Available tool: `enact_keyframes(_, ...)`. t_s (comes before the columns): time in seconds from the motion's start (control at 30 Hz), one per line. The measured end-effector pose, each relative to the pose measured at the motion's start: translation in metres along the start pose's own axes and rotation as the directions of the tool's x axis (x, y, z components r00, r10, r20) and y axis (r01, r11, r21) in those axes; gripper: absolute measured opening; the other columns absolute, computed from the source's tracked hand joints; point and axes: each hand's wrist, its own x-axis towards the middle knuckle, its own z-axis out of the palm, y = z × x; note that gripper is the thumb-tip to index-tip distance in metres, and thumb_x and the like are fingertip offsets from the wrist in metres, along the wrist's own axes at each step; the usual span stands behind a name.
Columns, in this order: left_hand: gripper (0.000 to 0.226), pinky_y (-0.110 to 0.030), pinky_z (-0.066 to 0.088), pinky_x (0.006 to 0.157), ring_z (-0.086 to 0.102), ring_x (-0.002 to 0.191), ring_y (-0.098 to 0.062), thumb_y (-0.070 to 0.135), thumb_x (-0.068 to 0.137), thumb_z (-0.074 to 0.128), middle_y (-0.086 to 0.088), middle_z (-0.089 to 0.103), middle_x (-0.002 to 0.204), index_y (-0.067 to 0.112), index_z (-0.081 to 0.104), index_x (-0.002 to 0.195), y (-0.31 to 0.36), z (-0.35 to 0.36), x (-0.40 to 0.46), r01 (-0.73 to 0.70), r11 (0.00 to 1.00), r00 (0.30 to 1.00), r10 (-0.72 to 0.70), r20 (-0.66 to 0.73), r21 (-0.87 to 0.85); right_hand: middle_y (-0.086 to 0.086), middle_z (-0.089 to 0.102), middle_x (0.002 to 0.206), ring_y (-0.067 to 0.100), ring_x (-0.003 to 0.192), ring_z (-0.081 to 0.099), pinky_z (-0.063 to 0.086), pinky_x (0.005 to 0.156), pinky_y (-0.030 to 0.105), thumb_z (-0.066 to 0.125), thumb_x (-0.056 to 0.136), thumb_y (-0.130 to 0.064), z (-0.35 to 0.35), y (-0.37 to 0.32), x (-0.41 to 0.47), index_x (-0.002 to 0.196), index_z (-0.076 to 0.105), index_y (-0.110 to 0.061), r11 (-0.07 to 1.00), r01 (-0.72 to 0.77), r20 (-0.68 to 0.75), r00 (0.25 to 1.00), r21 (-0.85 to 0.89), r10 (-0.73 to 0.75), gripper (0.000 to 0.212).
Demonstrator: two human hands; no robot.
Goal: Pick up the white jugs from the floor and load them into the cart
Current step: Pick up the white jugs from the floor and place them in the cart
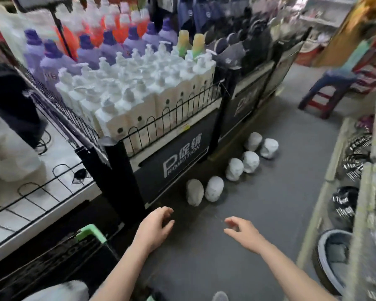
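Observation:
Several white jugs stand in pairs on the grey floor along the foot of a black promotion stand; the nearest pair (204,191) is just ahead of my hands, another pair (242,167) sits further on, and a third pair (261,144) is the farthest. My left hand (155,228) hovers over the floor short of the nearest pair, fingers loosely curled, holding nothing. My right hand (242,232) reaches forward beside it, fingers relaxed and empty. The cart (91,233), a dark mesh basket with a green handle, is at lower left; something white lies at the frame's bottom left.
The black promotion stand (178,161) carries rows of white pump bottles behind a wire rail. A white wire shelf (41,192) is on the left. Shelves with dark goods and a grey basin (332,255) line the right. A blue and red stool (328,92) stands down the aisle.

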Motion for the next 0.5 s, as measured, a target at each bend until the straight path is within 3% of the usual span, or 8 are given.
enact_keyframes(0.13,0.028,-0.029,0.049,0.089,0.06,0.097,-0.007,0.029,0.087,0.061,0.009,0.063,0.102,0.026,0.06,0.115,0.041,0.029,0.043,0.089,0.995,0.996,-0.089,0.005,-0.047,0.004,0.064,0.115,0.015,0.098,0.057,0.037,0.08,0.015,0.061,0.087,-0.023,-0.046,0.037,0.045,0.12,0.059,-0.013,1.0,0.012,0.004,1.0,0.021,-0.012,0.034)
enact_keyframes(0.3,0.028,-0.024,0.049,0.086,0.059,0.095,-0.004,0.031,0.088,0.06,0.013,0.061,0.101,0.027,0.058,0.116,0.066,0.055,0.105,0.11,0.993,0.993,-0.109,0.05,-0.037,-0.005,0.057,0.102,0.009,0.089,0.053,0.034,0.078,0.013,0.06,0.088,-0.024,-0.078,0.059,0.101,0.121,0.057,-0.014,0.996,0.008,0.034,0.999,0.084,-0.01,0.035)
enact_keyframes(0.5,0.033,-0.021,0.048,0.087,0.058,0.096,-0.002,0.032,0.089,0.059,0.014,0.059,0.102,0.029,0.056,0.121,0.052,0.088,0.185,0.141,0.989,0.985,-0.137,0.103,-0.039,-0.003,0.056,0.104,0.006,0.079,0.05,0.038,0.069,0.006,0.062,0.087,-0.027,-0.088,0.083,0.183,0.122,0.054,-0.019,0.991,-0.028,0.069,0.997,0.132,0.019,0.037)
